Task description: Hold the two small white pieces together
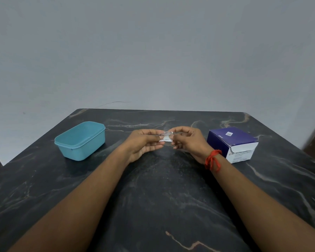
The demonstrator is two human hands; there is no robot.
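Small white sachet [165,137]: above table [162,188] centre, pinched at opposite ends by left hand [145,142] and right hand [188,141]. Teal tub [80,140]: near left edge. Blue carton [232,143]: near right edge.

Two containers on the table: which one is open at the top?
The teal plastic tub on the left has no lid, so its inside shows. The blue and white cardboard box on the right is closed, its flap tucked in.
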